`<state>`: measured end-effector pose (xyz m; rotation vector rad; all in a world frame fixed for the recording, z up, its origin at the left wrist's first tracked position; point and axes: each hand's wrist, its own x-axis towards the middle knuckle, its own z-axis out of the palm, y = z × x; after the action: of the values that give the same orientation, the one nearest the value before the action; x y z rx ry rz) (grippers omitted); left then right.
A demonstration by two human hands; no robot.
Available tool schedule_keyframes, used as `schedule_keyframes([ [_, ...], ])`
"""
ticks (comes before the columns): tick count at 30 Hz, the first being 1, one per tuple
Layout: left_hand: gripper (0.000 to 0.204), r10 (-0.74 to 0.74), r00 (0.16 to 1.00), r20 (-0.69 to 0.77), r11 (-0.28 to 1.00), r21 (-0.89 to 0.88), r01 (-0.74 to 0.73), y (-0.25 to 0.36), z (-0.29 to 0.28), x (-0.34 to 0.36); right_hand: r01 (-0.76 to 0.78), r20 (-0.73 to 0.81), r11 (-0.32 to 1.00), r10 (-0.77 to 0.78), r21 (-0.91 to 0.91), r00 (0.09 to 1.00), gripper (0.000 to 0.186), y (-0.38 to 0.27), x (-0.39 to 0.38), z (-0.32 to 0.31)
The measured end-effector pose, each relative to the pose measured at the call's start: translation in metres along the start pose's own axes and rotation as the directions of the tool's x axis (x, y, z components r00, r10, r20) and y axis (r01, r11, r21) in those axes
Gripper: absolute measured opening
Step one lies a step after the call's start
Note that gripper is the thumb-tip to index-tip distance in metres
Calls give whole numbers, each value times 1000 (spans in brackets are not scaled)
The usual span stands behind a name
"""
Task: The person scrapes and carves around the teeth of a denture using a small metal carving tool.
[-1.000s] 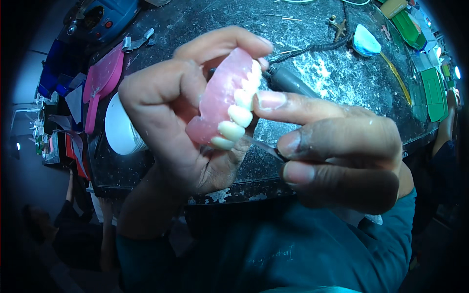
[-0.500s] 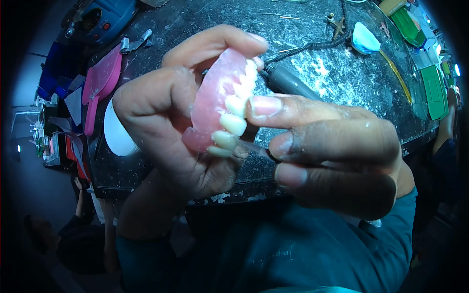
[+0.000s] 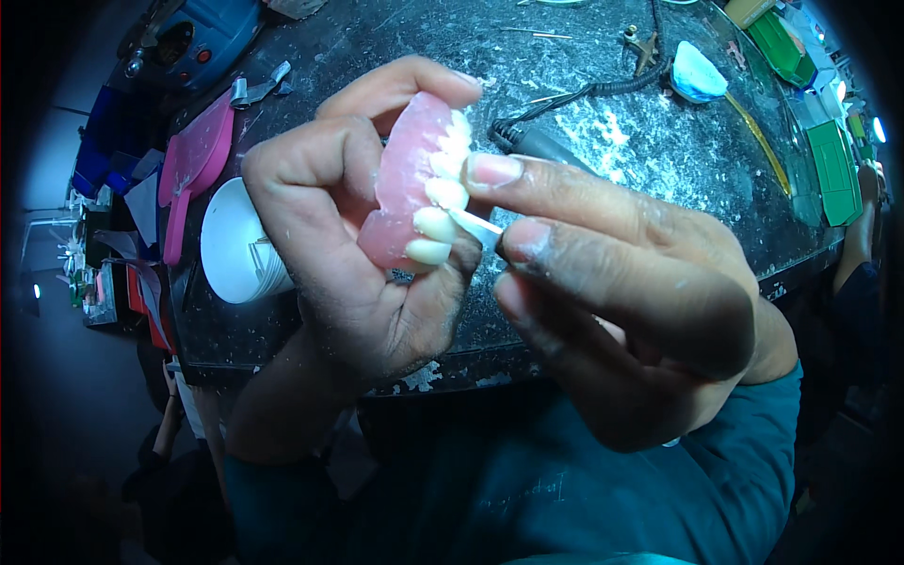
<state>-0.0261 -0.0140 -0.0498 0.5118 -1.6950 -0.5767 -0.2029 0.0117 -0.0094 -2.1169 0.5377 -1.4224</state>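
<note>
A pink denture [image 3: 407, 179] with white teeth is held up by my left hand [image 3: 325, 212], the fingers wrapped behind and around its base. My right hand [image 3: 650, 273] pinches a slim tool with a pale, narrow blade [image 3: 478, 227]; most of its handle is hidden in the fingers. The blade's tip meets the teeth at a gap between two of them. One finger of my right hand lies close against the teeth just above the blade.
Left of my hands stand a white cup [image 3: 218, 247] and a pink dustpan [image 3: 209, 141]. A grey handpiece [image 3: 546, 149] with a coiled cord lies behind, near a blue-and-white lump [image 3: 699, 75]. White dust covers the dark table [image 3: 527, 66]. Green bins [image 3: 834, 174] line the right edge.
The denture has turned slightly in my left hand. The blade's tip has moved up to a gap between higher teeth, and my right hand has shifted a little left and tilted.
</note>
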Motion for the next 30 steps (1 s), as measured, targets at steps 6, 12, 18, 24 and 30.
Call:
schedule_keyframes([
  [6,72,44,992,117,990,126,-59,4,-10,10,-45,6,995,45,90,999,26,1,0,-3],
  [12,74,115,980,162,981,134,-138,-2,-14,15,255,-111,964,-246,74,963,25,20,-6,3],
  [18,77,92,984,156,983,142,-115,0,-14,14,199,-95,972,-188,126,978,25,18,-5,0],
  [24,77,86,986,140,988,117,-103,-2,-14,14,147,-17,982,-146,115,989,25,14,-1,-8],
  [30,74,152,981,123,982,96,-164,-4,-12,15,120,-65,985,-113,127,992,25,13,-1,-4],
])
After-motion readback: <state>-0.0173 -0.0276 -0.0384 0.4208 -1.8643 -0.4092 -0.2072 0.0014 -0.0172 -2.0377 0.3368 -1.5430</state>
